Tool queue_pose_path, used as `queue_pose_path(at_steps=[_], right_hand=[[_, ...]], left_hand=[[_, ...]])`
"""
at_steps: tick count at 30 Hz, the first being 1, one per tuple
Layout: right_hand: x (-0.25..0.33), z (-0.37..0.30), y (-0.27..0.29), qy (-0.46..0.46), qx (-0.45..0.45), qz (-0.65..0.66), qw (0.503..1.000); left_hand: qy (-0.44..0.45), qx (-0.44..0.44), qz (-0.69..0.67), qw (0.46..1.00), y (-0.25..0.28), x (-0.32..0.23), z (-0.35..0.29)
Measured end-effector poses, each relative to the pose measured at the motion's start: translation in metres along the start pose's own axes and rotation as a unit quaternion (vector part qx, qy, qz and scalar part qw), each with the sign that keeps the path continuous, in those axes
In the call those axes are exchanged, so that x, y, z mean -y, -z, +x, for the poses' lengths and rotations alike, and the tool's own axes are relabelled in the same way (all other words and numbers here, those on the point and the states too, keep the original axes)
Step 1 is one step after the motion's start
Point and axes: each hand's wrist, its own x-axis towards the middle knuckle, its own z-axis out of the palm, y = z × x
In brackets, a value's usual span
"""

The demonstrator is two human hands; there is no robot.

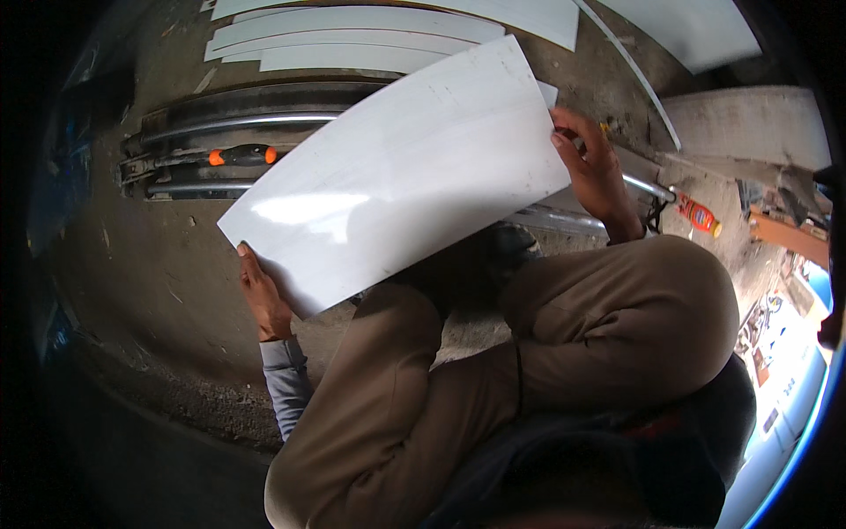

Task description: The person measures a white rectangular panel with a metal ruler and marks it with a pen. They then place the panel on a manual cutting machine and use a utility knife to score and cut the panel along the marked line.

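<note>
A large glossy white tile (397, 176) lies slanted across the middle, its right end raised toward the far side. My left hand (263, 295) grips its near left corner, thumb on top and the other fingers hidden beneath. At the opposite short edge, my right hand (592, 163) holds the tile with curled fingers and thumb against the rim. Beneath and behind the tile is what looks like a tile cutter, with two metal rails (238, 124) and a black and orange handle (242, 156). The tile hides the cutter's middle.
Long white strips (352, 40) lie stacked on the floor at the far side. More white pieces (687, 31) and a thin strip (630, 70) are at the far right. An orange-red bottle (699, 214) lies right of the cutter. My bent legs (617, 326) fill the near side.
</note>
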Motion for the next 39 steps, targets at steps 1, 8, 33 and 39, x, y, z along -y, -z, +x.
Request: queue_pose_path(at_steps=[1, 8, 33, 39], right_hand=[[-0.001, -0.002, -0.004, -0.01, -0.01, 0.001, 1.0], [-0.021, 0.004, 0.025, 0.039, -0.005, 0.01, 0.999], [0.105, -0.019, 0.05, -0.014, 0.244, 0.308, 0.919], [0.144, -0.013, 0.015, 0.129, 0.418, 0.32, 0.84]], left_hand=[[-0.024, 0.026, -0.007, 0.999, 0.002, 0.0, 0.003], [0.052, 0.168, -0.148, 0.973, 0.009, -0.003, 0.017], [-0.315, 0.314, -0.051, 0.894, -0.126, -0.201, -0.088], [-0.354, 0.387, -0.166, 0.835, -0.116, -0.285, -0.087]])
